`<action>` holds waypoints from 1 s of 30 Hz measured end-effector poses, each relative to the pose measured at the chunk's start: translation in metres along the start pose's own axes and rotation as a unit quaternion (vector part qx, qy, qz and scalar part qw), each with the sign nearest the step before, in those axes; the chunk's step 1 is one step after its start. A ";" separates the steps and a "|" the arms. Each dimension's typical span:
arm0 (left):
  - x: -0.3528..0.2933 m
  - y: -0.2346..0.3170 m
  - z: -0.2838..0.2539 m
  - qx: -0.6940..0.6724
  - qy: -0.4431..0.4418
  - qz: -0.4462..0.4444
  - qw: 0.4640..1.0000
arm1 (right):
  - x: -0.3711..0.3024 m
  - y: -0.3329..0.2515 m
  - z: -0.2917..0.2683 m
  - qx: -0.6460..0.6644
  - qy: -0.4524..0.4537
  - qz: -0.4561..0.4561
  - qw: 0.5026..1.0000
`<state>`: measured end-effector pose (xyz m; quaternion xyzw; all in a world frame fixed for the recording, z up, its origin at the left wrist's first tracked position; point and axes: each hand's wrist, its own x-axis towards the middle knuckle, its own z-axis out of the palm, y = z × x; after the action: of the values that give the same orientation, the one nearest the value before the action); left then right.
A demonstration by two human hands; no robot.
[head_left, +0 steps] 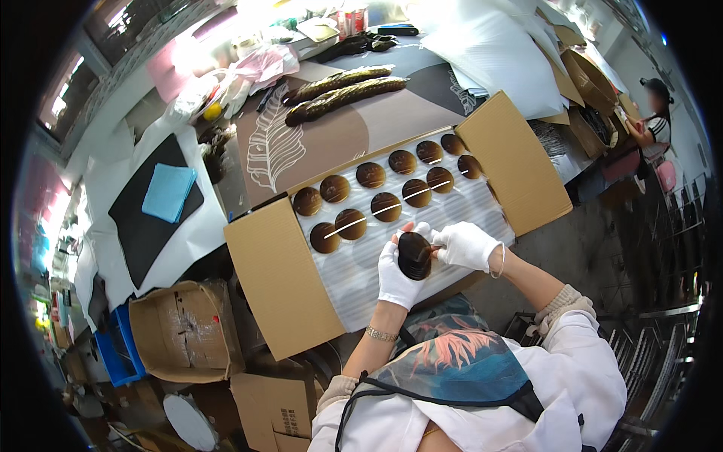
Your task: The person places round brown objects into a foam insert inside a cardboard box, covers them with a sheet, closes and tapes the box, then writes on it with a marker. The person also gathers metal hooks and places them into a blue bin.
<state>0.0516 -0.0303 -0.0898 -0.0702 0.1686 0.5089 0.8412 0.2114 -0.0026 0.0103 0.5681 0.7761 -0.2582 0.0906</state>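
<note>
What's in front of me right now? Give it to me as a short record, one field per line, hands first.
Left hand: white-gloved, holding a stack of dark round discs
Right hand: white-gloved, fingers at the stack's right edge; grip unclear
Box: cardboard, left and right flaps folded outward
Box contents: twelve round brown discs, two rows of six, on white lining
Behind box: brown table cover with leaf pattern
Left of box: blue square sheet on black sheet
Far right: another person
</note>
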 end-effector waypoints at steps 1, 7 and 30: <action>-0.002 0.004 -0.006 -0.031 0.011 -0.027 0.999 | 0.000 -0.001 0.003 0.010 0.027 -0.040 0.999; -0.034 0.111 -0.035 -0.131 -0.048 0.113 0.984 | 0.031 -0.043 0.032 0.070 0.173 -0.170 0.968; -0.087 0.067 -0.022 -0.045 0.132 0.158 0.978 | 0.026 -0.081 0.055 0.066 0.161 -0.182 0.968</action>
<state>-0.0486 -0.0771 -0.0759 -0.1470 0.2643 0.6285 0.7166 0.1196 -0.0265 -0.0233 0.4561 0.8520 -0.2265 -0.1215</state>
